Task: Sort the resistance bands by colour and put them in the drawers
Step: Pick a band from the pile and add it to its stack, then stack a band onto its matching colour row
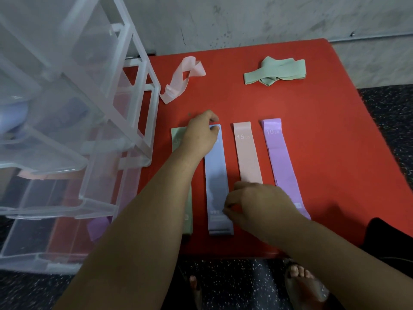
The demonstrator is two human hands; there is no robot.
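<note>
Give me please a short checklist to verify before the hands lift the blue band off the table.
1. Left hand pinches the far end of the blue band: ok.
2. Right hand grips its near end: cannot tell, the fingertips touch its edge only.
3. Blue band lies clear of the green band and pink band: ok.
4. A drawer stands open to take it: ok.
5. That drawer holds blue bands: cannot tell, the contents are blurred.
</note>
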